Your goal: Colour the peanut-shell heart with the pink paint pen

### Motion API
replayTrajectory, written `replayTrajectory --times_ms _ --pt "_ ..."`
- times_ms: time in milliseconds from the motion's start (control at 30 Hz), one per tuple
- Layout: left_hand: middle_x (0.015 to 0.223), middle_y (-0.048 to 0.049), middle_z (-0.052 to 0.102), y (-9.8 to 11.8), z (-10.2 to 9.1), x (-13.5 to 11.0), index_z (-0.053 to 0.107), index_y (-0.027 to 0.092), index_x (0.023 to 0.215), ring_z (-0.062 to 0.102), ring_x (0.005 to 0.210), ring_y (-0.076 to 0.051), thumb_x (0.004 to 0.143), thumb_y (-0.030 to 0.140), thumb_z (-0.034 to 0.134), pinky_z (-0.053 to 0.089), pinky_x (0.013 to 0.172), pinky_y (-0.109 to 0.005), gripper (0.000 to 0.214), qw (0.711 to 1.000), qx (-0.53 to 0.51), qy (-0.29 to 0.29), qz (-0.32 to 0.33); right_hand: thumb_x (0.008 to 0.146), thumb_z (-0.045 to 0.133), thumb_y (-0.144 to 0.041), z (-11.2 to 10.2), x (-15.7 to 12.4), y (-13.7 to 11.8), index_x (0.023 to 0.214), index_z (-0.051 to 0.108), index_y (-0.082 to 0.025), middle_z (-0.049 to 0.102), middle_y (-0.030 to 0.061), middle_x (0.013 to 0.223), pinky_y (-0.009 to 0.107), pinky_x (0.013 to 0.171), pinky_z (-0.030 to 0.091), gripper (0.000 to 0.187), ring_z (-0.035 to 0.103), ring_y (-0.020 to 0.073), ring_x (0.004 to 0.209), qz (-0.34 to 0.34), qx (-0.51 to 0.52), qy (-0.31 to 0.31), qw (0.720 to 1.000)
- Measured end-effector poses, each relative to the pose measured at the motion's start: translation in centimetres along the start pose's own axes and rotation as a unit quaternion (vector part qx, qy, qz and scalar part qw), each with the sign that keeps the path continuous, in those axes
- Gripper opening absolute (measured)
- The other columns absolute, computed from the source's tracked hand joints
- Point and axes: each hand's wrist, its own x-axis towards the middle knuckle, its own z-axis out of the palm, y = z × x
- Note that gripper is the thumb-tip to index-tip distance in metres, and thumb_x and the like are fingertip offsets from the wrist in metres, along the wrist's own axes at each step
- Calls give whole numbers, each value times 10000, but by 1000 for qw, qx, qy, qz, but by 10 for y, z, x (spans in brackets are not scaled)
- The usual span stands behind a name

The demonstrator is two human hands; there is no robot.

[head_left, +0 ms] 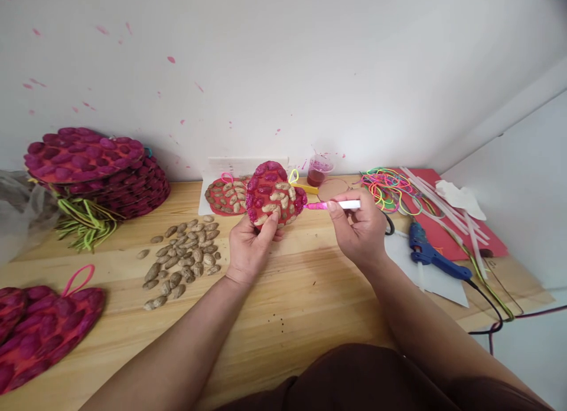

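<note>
A craft workspace, shown by a glue gun (423, 251), coloured cords (384, 185) and paint-spattered wall (266, 68).

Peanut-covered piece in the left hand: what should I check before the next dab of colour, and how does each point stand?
1. Piece held: ok. The left hand grips the peanut-covered piece, thumb on its front.
2. Brush in hand: ok. The right hand holds the white-handled brush, its tip at the piece's right edge.
3. Peanuts all coloured: not ok. Several tan peanuts show on the piece.
4. Colour at hand: ok. The cup of dark red liquid stands by the wall.
5. Colour dry: cannot tell from this view.
6. Glue gun clear of both hands: ok. It lies to the right.
</note>
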Motion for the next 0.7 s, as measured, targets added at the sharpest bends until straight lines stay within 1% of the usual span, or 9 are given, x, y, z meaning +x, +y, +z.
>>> replayTrajectory --times_ms 233,467,533,700 --pt "679 -37 735 -6 -2 3 769 173 801 684 561 -187 758 467 849 576 557 -290 308 1000 -17 -12 2 970 657 -335 0 -1 4 979 605 -261 658 -8 795 292 568 471 90 562 136 620 -7 32 -3 999" --pt "694 -38 736 -10 -3 5 749 159 799 679 546 -178 739 548 852 586 541 -287 407 999 -43 -17 -14 976 657 -356 1 -1 7 990 620 -258 643 -14 763 299 567 454 106 556 138 615 5 48 14 999" --pt "698 -40 738 -10 -3 6 747 156 799 678 546 -174 735 555 855 583 539 -282 418 998 -48 -19 -19 974 661 -352 1 -1 8 986 620 -256 633 -21 751 293 562 445 105 545 133 609 6 55 10 998" --pt "695 -44 739 -9 -3 5 744 147 785 680 542 -173 725 552 866 580 533 -277 428 998 -55 -20 -24 979 658 -343 1 -2 9 997 625 -252 654 -13 781 295 587 468 99 571 136 633 6 43 15 999"
